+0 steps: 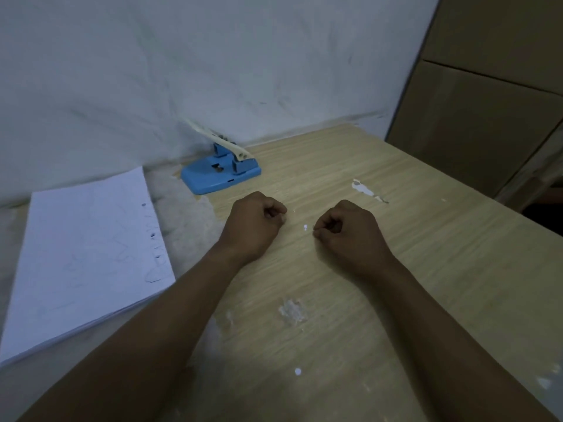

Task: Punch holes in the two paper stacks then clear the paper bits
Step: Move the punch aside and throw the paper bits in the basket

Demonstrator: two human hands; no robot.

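Though curled, hands (254,222) (347,229) beside round paper bit (305,227)

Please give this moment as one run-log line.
stage: clearing bits | left hand, right hand: curled, on table | paper bit: between hands | hole punch: by wall

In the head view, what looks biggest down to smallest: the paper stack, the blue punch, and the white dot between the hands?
1. paper stack, by far
2. punch
3. dot, tiny
The punch sits farther from the camera, but the gaps are too big for that to matter.
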